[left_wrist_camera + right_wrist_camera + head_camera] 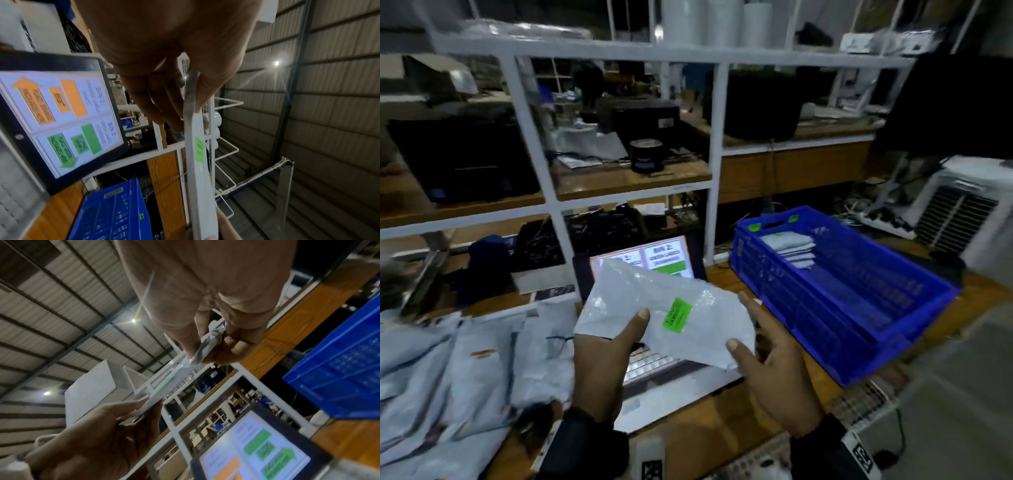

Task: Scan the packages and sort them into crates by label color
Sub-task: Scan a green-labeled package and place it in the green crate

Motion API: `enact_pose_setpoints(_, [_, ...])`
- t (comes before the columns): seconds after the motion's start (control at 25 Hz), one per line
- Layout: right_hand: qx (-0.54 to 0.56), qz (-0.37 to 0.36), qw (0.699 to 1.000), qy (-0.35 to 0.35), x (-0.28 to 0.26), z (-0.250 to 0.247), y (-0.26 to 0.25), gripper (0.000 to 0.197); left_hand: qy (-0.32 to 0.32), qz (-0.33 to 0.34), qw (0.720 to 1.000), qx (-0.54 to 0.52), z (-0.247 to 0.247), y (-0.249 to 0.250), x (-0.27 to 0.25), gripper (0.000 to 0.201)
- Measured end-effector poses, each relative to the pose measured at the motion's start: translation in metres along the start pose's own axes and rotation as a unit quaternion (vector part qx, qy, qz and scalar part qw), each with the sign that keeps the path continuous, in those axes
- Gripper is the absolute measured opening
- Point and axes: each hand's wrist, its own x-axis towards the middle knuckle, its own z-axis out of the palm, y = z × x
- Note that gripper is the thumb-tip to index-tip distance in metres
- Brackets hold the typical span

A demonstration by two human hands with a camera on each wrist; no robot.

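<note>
I hold a white poly-mailer package (650,301) with a green label (676,315) above the laptop. My left hand (616,337) pinches its lower left edge, thumb on top. My right hand (756,339) pinches the right corner with thumb and curled fingers, the index finger pointing up. In the left wrist view the package (197,170) shows edge-on with its green label (199,148) under the left hand (180,97). From the right wrist the right hand (207,347) pinches the crumpled corner of the package (209,344). A blue crate (842,284) stands at the right.
An open laptop (654,373) shows a screen (654,257) with orange and green bin panels. Several white packages (458,370) are piled on the wooden table at the left. More packages (791,248) lie in the blue crate. White shelving (551,202) stands behind.
</note>
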Motion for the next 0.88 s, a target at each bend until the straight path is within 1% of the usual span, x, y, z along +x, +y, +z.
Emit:
enact_pose_setpoints(0.12, [-0.02,0.002,0.999,0.035,0.013,-0.06,0.009,0.065,0.001,-0.011,1.0,0.007,0.053,-0.014,0.011,0.059])
enact_pose_setpoints(0.2, [-0.033,0.002,0.998,0.051,0.025,-0.094,0.015,0.062,-0.003,-0.01,1.0,0.021,0.087,-0.024,0.021,0.054])
enact_pose_setpoints(0.32, [-0.061,0.002,0.996,0.07,0.053,-0.137,0.029,0.056,-0.032,-0.003,0.999,0.04,0.137,-0.049,0.041,0.047])
enact_pose_setpoints(0.4, [-0.093,0.007,0.993,0.075,0.082,-0.164,0.041,0.054,-0.049,-0.019,0.998,0.046,0.167,-0.069,0.06,0.046])
enact_pose_setpoints(0.48, [-0.124,0.001,0.989,0.081,0.118,-0.189,0.058,0.054,-0.063,-0.024,0.996,0.061,0.198,-0.093,0.085,0.05])
enact_pose_setpoints(0.56, [-0.147,0.003,0.986,0.078,0.157,-0.212,0.076,0.053,-0.077,-0.014,0.992,0.103,0.224,-0.113,0.11,0.063])
enact_pose_setpoints(0.6, [-0.153,0.012,0.986,0.068,0.177,-0.222,0.084,0.052,-0.075,-0.009,0.99,0.12,0.235,-0.121,0.122,0.069])
enact_pose_setpoints(0.64, [-0.154,0.025,0.986,0.054,0.198,-0.23,0.092,0.052,-0.075,0.0,0.989,0.129,0.246,-0.131,0.136,0.071])
enact_pose_setpoints(0.72, [-0.187,0.048,0.981,0.029,0.236,-0.245,0.108,0.054,-0.094,0.022,0.983,0.159,0.267,-0.146,0.156,0.062])
enact_pose_setpoints(0.8, [-0.225,0.063,0.972,0.017,0.27,-0.255,0.123,0.063,-0.132,0.035,0.965,0.226,0.288,-0.157,0.173,0.042])
enact_pose_setpoints(0.88, [-0.237,0.071,0.969,0.012,0.3,-0.265,0.142,0.069,-0.147,0.053,0.946,0.284,0.307,-0.165,0.187,0.026])
